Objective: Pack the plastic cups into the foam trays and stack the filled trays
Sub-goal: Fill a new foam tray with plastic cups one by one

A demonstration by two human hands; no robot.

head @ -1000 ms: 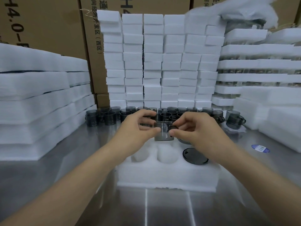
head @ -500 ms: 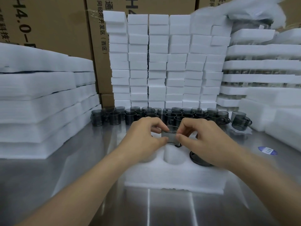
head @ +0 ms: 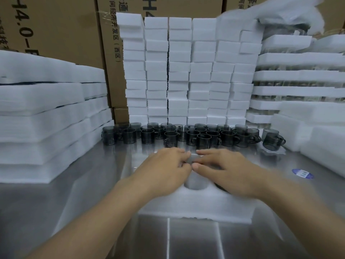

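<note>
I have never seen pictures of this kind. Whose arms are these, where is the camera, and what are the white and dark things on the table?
There is no machine here: these are a person's two bare arms. The camera sits on the person's head and looks forward and down, so you see what they see. The left hand and right hand together pinch one dark cup over a white foam tray on the metal table. Behind the hands stands a row of more cups, then stacked foam blocks. On the right, filled trays are piled. The hands are blurred, so I cannot tell how deep the cup sits.
</note>
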